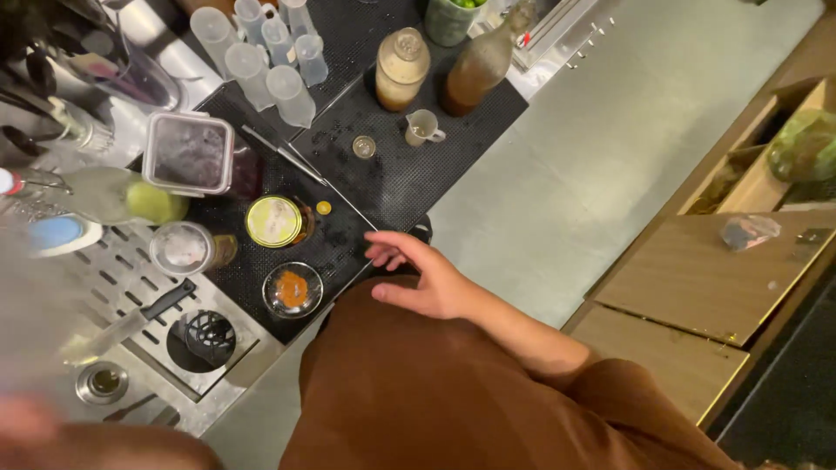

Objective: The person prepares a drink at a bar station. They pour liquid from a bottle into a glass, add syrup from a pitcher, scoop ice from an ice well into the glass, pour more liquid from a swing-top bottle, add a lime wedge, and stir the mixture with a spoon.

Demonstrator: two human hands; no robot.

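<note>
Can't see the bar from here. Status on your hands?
Right hand open, empty, fingertips at the black bar mat edge. Left hand a blur at frame corner. Nearest: small glass bowl of orange powder.

This place is a bar, seen from the working side of the counter. A black rubber bar mat (pixel 392 165) covers the steel counter (pixel 601 130), and on it stand a tall glass bottle of brown liquid (pixel 477 65), a small white measuring jug (pixel 423 127) and several frosted plastic squeeze bottles (pixel 261 52). At the left a perforated steel drain tray (pixel 113 278) holds a round black glass rinser (pixel 207 338). Small round tins of garnish (pixel 292 289) wait near the edge.
</note>
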